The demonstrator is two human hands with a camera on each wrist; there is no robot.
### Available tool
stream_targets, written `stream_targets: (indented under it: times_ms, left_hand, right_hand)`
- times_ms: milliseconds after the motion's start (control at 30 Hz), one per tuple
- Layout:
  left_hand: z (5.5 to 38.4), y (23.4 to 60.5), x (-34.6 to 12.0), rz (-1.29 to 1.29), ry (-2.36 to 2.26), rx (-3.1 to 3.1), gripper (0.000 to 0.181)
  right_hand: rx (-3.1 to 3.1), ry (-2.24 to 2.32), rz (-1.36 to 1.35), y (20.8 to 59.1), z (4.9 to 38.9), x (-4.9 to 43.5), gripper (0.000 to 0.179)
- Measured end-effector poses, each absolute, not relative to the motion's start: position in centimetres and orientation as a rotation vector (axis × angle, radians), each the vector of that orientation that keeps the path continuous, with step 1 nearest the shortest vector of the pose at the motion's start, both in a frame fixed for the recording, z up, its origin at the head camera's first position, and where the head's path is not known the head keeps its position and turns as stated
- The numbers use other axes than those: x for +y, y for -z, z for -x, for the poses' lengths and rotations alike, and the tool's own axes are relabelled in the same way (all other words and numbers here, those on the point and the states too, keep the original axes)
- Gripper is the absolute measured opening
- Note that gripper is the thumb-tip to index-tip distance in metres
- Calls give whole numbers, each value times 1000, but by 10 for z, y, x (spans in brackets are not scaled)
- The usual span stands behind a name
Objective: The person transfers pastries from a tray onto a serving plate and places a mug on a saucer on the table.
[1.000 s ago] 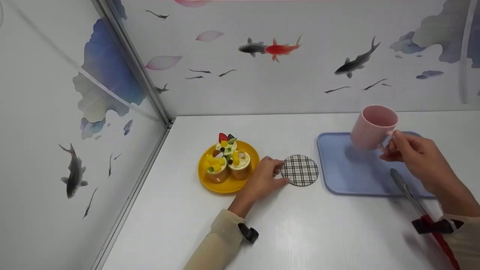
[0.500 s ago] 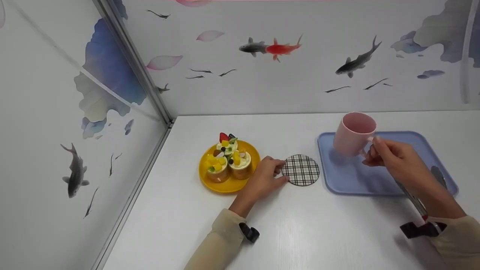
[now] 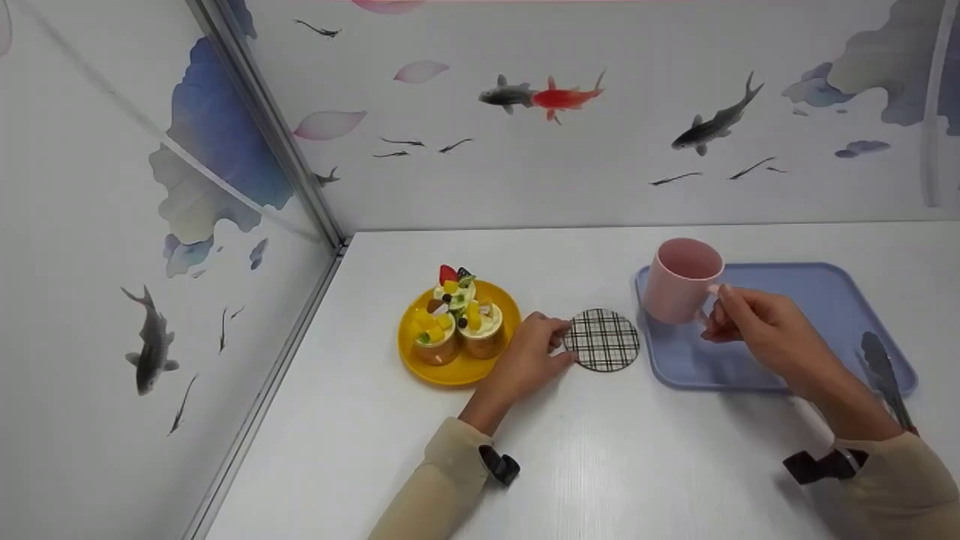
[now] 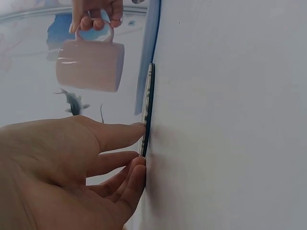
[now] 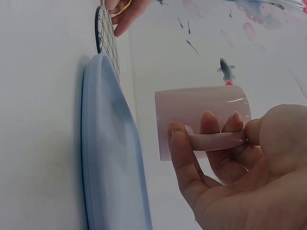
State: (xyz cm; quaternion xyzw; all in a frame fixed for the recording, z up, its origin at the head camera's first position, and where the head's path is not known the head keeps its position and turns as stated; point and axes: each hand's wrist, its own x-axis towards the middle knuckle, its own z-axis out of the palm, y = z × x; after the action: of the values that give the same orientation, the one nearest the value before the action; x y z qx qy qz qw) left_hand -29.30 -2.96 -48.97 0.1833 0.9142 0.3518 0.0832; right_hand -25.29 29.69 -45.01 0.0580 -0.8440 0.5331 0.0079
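A pink mug hangs upright in the air over the left end of the blue tray. My right hand grips it by the handle, with fingers through the loop in the right wrist view. On the white table lies a round plaid coaster, just left of the tray. Thumb and fingers of my left hand hold the coaster's left edge. Seen edge-on in the left wrist view, the coaster lies flat on the table.
A yellow plate with several fruit-topped dessert cups stands left of my left hand. Metal tongs lean over the tray's right end, partly behind my right forearm. A printed wall bounds the table at the back.
My right hand has carried the mug leftward and toward me, from above the tray's middle to its left end. The tongs have come into fuller view. My left hand and the coaster stay put.
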Motion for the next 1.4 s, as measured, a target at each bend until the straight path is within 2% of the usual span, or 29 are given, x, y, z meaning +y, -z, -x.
stream_targets:
  times_ms: [1067,1400]
  left_hand:
    - [294,489,-27,-489,-1036,2723,48]
    - [295,490,-29,-502,-1047,2720,47]
  right_hand:
    - [-2762,-1666,-418,473,255,246,45]
    - [-2784,-1706,-394,480,257,234,45]
